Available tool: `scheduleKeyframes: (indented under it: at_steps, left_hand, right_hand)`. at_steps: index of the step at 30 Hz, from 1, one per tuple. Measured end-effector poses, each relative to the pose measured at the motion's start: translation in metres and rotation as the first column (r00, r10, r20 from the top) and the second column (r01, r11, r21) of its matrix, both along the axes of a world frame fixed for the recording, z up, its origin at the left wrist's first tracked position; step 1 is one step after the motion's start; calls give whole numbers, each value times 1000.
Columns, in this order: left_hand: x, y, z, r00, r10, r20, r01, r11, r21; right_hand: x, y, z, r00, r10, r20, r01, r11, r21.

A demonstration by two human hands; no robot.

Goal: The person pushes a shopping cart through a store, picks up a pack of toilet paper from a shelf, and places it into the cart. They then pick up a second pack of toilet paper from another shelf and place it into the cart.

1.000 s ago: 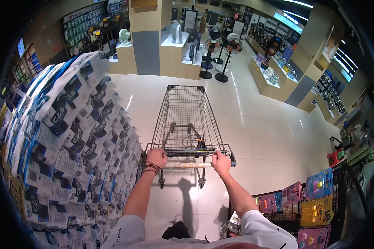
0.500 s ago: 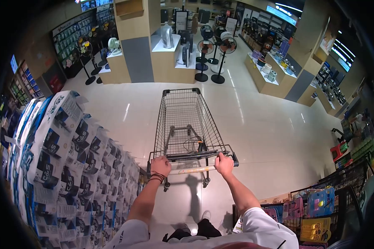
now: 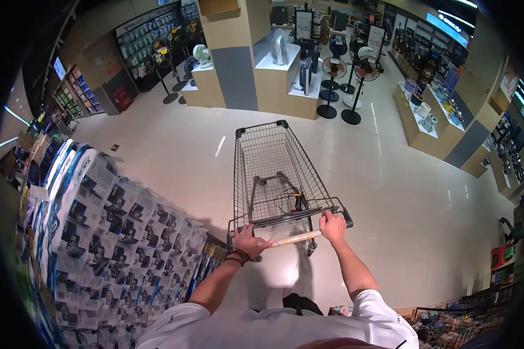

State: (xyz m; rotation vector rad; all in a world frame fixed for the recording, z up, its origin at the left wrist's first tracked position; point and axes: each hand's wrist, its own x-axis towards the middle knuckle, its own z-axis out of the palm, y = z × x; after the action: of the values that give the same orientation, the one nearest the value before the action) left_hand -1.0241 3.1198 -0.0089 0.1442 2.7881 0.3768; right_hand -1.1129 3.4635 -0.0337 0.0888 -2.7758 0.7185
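An unloaded wire shopping cart (image 3: pixel 273 151) stands in front of me, its basket pointing away. My right hand (image 3: pixel 332 225) is wrapped round the right end of its pale handle (image 3: pixel 297 238). At the left end, my left hand (image 3: pixel 249 242) rests against the handle with fingers spread forward and the thumb stretched along the bar. Dark bands circle the left wrist. A black cable with an orange part (image 3: pixel 296 200) lies low in the cart near the handle side.
Close on my left rises a tall stack of wrapped C&S packs (image 3: pixel 128 232). Ahead are a wooden display counter (image 3: pixel 285 96) and several standing fans (image 3: pixel 335 72). Another counter (image 3: pixel 425 131) stands at the right. A wire rack (image 3: pixel 448 326) is at the lower right.
The view has turned left, so the counters and fans appear farther right. The cart has moved forward along the packs. My left hand's fingers have loosened from around the handle.
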Motion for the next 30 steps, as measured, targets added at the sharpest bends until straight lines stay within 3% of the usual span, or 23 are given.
scheduleKeyframes:
  at_steps: [3,6,11,16,24,30]
  left_hand:
    - [-4,18,-20,998,21,51,-19,999,-45]
    - [3,41,2,997,34,64,-28,995,-91]
    - [5,40,-1,993,87,-76,-96,987,-126]
    - [0,30,-6,958,245,-149,-262,959,-104]
    - [-16,-14,-6,880,434,-191,-448,894,-32]
    - [-36,-48,-13,841,517,-160,-533,843,-75]
  right_hand:
    - [-42,14,0,994,28,104,-29,1000,11]
    - [-72,17,10,989,62,132,-64,998,11]
    - [-112,4,2,974,195,118,-195,981,-14]
    - [-151,-33,4,953,297,64,-292,953,-78]
    - [-213,-123,-5,889,443,113,-445,895,-9]
    - [-252,-182,0,847,514,135,-518,855,-2]
